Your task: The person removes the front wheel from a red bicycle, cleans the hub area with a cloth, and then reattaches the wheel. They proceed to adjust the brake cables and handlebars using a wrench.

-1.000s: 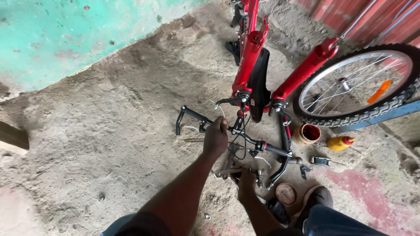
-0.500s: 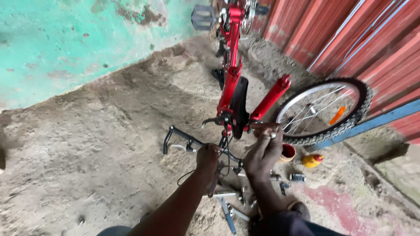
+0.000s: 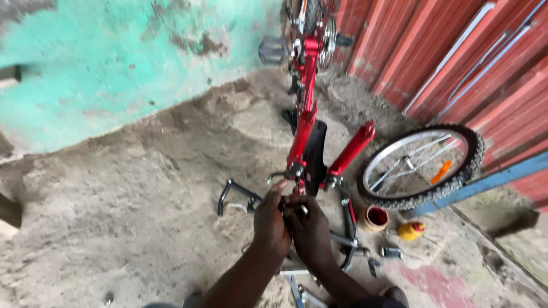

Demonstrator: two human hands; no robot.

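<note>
Both arms reach forward and down, the left hand point(image 3: 270, 219) and right hand point(image 3: 309, 227) pressed together at the handlebar stem point(image 3: 297, 177) of an upturned red bicycle point(image 3: 303, 122) on the dirt floor point(image 3: 131, 188). A small red-rimmed tin point(image 3: 374, 218) and yellow bottle point(image 3: 412, 230) sit beside the detached wheel point(image 3: 422, 166). Each grip is curled narrow around the stem hardware; exactly what the fingers pinch cannot be told.

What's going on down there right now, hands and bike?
Left hand and right hand together at the upturned red bike handlebar stem. Loose wheel lies right. Small pot nearby, not blocking.
</note>
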